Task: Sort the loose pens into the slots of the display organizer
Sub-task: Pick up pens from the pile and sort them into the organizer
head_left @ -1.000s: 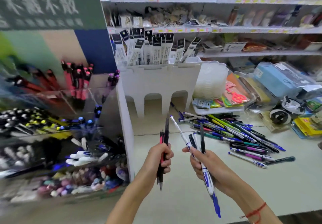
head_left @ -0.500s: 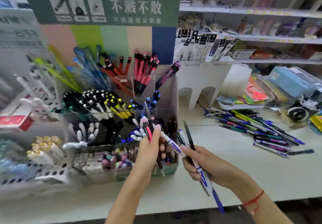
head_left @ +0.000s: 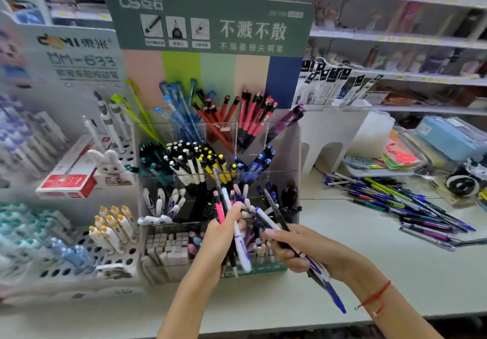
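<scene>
1. Underneath, a pale counter [head_left: 369,272] runs along stocked shop shelves [head_left: 395,40], blurred at the edges.
2. Printed on the display organizer [head_left: 284,154] header: "不溅不散"; the neighbouring white stand [head_left: 79,56] reads what looks like "DM-633".
3. Left hand [head_left: 221,241] clasps a pink pen [head_left: 219,208] and a white-blue one before the lower slots.
4. Right hand [head_left: 303,251] grips several dark and blue pens.
5. Loose pens [head_left: 411,207] lie heaped on the counter, right of the organizer.
</scene>
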Tool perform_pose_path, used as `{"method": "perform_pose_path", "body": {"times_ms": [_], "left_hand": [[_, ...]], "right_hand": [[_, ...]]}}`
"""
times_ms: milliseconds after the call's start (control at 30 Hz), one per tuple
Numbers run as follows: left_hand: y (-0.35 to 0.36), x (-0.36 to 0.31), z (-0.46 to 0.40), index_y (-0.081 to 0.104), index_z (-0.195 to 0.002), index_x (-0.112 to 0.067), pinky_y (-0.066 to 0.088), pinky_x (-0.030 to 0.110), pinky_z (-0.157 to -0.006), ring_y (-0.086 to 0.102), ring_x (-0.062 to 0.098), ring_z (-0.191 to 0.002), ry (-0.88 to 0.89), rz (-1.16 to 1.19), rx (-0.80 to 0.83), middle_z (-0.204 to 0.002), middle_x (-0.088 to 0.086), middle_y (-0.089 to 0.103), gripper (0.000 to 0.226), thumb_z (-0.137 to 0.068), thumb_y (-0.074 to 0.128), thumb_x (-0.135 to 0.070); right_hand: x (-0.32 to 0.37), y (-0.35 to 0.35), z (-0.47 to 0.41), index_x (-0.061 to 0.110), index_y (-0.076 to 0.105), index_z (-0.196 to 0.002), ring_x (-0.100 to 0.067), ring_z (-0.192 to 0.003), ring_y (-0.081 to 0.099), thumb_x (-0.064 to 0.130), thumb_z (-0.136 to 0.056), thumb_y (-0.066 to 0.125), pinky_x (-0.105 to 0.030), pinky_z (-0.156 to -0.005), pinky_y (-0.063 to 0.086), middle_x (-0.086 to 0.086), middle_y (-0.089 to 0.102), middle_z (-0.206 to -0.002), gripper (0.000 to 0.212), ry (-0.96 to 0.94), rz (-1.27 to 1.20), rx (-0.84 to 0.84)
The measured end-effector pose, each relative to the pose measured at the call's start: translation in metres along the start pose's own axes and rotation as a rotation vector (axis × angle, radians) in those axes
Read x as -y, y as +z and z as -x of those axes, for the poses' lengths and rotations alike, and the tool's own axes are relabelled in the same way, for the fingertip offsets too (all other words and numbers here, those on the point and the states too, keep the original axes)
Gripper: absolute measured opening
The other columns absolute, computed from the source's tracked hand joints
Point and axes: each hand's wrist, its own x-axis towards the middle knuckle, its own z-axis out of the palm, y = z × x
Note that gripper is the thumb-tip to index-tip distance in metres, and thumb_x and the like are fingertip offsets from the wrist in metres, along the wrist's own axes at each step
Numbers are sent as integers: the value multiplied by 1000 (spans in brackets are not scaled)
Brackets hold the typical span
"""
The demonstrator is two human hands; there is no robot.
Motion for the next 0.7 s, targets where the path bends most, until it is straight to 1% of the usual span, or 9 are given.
{"method": "perform_pose_path", "body": {"times_ms": [67,133,233,300,433,500,600,633,700], "left_hand": [[-8,0,-2,43,-58,-20,35,24,-48,34,10,-43,16,-57,10,-49,-6,35,43,-92,57,-43],[-13,0,-1,49,-57,-23,33,22,-48,33,9,-45,33,-123,61,-49,-8,36,42,-91,56,-46],[-16,0,-1,57,-78,-19,30,21,-48,31,9,-48,-13,-106,164,-53,-7,35,33,-89,56,-49],[-20,-2,-3,56,-96,-13,28,19,-43,28,8,-48,-92,-42,225,-54,-7,33,37,-88,59,-49],[-28,-8,-4,63,-103,-7,29,14,-36,33,4,-44,-193,3,343,-55,-6,40,32,-92,59,-36],[-27,-7,-5,62,-97,-7,34,16,-40,37,6,-44,-108,-138,296,-53,-6,47,30,-93,58,-37],[-21,-4,-8,56,-72,-10,37,16,-46,40,7,-43,132,-340,138,-53,0,47,37,-94,54,-39],[-19,-3,-7,56,-67,-10,37,16,-47,41,7,-43,200,-352,89,-54,1,49,40,-94,54,-39],[-15,-4,-4,62,-68,-12,40,16,-47,46,5,-45,289,-287,-12,-53,-4,56,37,-95,53,-35]], "right_hand": [[2,2,-1,14,41,-68,-4,-36,28,33,-99,48,-16,-42,21,8,40,-50,38,11,-12,-3],[6,6,-2,15,41,-68,-3,-36,29,30,-102,44,-15,-41,23,11,43,-49,37,19,2,42],[9,11,-7,15,40,-67,-2,-35,30,31,-102,42,-14,-42,25,12,42,-47,39,9,24,99],[10,12,-9,15,41,-66,-1,-35,30,31,-101,44,-14,-42,26,11,40,-49,39,6,9,118],[7,6,-10,15,47,-69,-1,-35,33,28,-100,48,-12,-40,26,7,44,-54,34,27,-45,187],[3,2,-11,10,45,-78,-1,-36,33,33,-96,54,-12,-39,27,3,43,-60,30,35,-73,192],[0,-2,-9,9,49,-91,-1,-37,32,32,-93,58,-13,-41,25,2,45,-61,25,63,-77,147],[0,-4,-6,7,50,-99,-2,-38,31,32,-92,59,-13,-42,24,3,46,-61,28,68,-56,134],[0,-11,1,4,51,-111,-4,-40,27,33,-92,62,-15,-43,22,1,44,-62,36,60,6,117]]}}
